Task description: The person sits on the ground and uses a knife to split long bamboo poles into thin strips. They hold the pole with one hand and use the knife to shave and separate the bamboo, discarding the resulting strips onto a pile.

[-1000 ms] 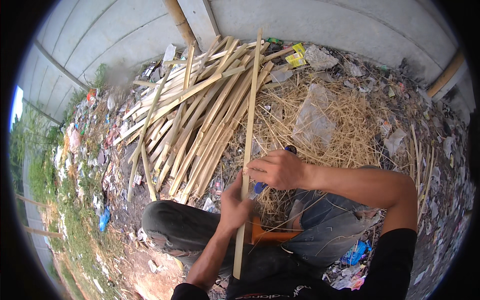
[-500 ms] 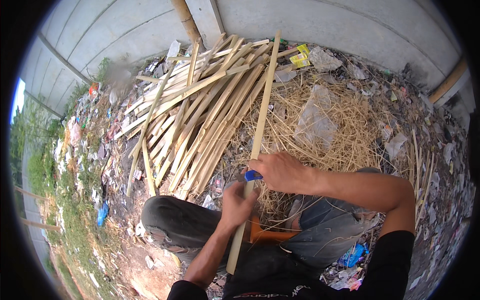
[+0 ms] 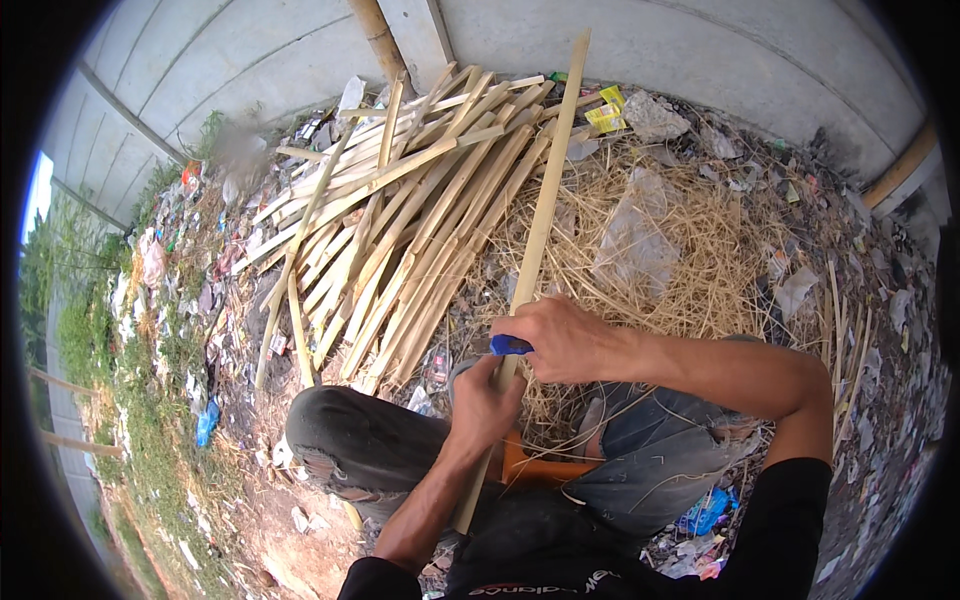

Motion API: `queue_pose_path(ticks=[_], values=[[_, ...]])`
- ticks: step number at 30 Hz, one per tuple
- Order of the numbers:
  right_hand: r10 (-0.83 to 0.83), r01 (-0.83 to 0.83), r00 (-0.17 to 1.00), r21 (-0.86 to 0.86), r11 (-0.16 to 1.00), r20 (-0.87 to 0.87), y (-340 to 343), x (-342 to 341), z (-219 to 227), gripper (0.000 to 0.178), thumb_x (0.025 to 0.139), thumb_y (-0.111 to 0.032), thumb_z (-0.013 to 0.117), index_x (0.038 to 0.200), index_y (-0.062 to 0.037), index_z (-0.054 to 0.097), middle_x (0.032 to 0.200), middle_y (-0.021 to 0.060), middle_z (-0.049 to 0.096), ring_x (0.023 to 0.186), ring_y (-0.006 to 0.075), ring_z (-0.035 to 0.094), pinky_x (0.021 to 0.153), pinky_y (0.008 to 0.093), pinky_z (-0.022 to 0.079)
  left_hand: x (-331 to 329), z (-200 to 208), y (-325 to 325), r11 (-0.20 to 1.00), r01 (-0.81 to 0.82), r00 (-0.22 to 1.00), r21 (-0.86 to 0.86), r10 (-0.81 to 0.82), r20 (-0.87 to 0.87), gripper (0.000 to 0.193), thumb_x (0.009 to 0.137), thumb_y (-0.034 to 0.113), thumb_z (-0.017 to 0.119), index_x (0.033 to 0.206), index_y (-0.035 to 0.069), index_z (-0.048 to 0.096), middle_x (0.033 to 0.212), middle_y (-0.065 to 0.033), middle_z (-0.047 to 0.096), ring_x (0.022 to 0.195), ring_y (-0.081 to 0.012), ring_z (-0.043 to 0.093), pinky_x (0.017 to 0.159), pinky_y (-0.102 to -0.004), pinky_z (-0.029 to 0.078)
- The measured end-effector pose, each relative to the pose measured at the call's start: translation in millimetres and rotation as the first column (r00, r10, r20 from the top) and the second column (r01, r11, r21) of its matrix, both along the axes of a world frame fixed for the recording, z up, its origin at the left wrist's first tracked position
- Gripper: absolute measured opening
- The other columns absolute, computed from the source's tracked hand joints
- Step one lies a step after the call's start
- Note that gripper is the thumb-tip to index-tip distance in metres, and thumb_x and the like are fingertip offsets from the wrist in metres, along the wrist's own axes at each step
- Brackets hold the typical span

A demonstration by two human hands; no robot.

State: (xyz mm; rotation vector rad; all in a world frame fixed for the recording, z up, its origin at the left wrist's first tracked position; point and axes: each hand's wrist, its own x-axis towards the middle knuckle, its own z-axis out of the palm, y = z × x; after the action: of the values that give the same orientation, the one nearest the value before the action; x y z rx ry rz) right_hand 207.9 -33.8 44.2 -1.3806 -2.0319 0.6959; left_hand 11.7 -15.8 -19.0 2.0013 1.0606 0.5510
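Note:
A long pale bamboo strip (image 3: 548, 200) slants across my lap, its far end in front of the concrete wall and its near end by my waist. My left hand (image 3: 483, 408) is closed around the strip just above my lap. Just beyond it, my right hand (image 3: 562, 340) grips a blue-handled knife (image 3: 510, 345) against the strip. The blade is small in view and partly hidden by my fingers. Something orange (image 3: 530, 466), partly covered, lies between my legs.
A heap of split bamboo strips (image 3: 400, 240) lies ahead to the left. Thin shavings (image 3: 690, 290) cover the ground ahead to the right, with a clear plastic sheet (image 3: 637, 235) on them. Litter and weeds spread around. A concrete wall (image 3: 640, 50) closes the far side.
The bamboo strip has shifted away from me, its far end now higher and further right in view. Both hands keep their grip and have moved only slightly.

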Motion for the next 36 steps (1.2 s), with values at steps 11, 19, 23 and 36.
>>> queue_pose_path(ticks=[11, 19, 23, 36], values=[[0.097, -0.108, 0.986, -0.072, 0.992, -0.138, 2, 10, 15, 0.031, 0.076, 0.004, 0.065, 0.105, -0.0057, 0.071, 0.07, 0.01, 0.062, 0.065, 0.0252, 0.064, 0.061, 0.038, 0.05, -8, 3, 7, 0.793, 0.258, 0.925, -0.551, -0.038, 0.378, 0.032, 0.09, 0.005, 0.064, 0.122, 0.002, 0.068, 0.075, 0.0031, 0.061, 0.061, -0.0034, 0.052, 0.054, -0.0223, 0.038], [0.03, -0.215, 0.878, -0.339, 0.916, -0.477, 13, 25, 8, 0.026, 0.081, -0.009, 0.072, 0.107, -0.007, 0.07, 0.064, -0.0043, 0.053, 0.061, 0.0055, 0.048, 0.059, 0.0268, 0.041, -11, 23, 13, 0.34, 0.417, 0.856, -0.843, 0.165, 0.49, 0.063, 0.089, -0.002, 0.06, 0.15, 0.009, 0.051, 0.084, 0.0061, 0.058, 0.062, -0.0027, 0.048, 0.056, -0.0205, 0.036], [0.03, -0.213, 0.868, -0.316, 0.925, -0.496, 16, 25, 6, 0.023, 0.082, -0.008, 0.072, 0.105, -0.0084, 0.07, 0.065, -0.0062, 0.053, 0.062, 0.0033, 0.048, 0.058, 0.0253, 0.04, -4, 32, 10, 0.357, 0.406, 0.841, -0.841, 0.213, 0.497, 0.062, 0.089, -0.002, 0.058, 0.15, 0.009, 0.051, 0.074, 0.0076, 0.051, 0.047, -0.003, 0.038, 0.043, -0.0226, 0.027], [-0.305, 0.268, 0.948, -0.286, 0.92, -0.09, -15, 54, 47, 0.025, 0.083, -0.015, 0.082, 0.103, -0.0034, 0.073, 0.07, 0.0047, 0.059, 0.064, 0.0158, 0.059, 0.062, 0.0341, 0.047, -58, 2, 59, 0.627, -0.062, 0.498, -0.777, 0.694, 0.521, 0.028, 0.093, 0.004, 0.052, 0.12, 0.011, 0.057, 0.061, 0.0038, 0.036, 0.038, -0.0068, 0.032, 0.033, -0.0231, 0.026]])
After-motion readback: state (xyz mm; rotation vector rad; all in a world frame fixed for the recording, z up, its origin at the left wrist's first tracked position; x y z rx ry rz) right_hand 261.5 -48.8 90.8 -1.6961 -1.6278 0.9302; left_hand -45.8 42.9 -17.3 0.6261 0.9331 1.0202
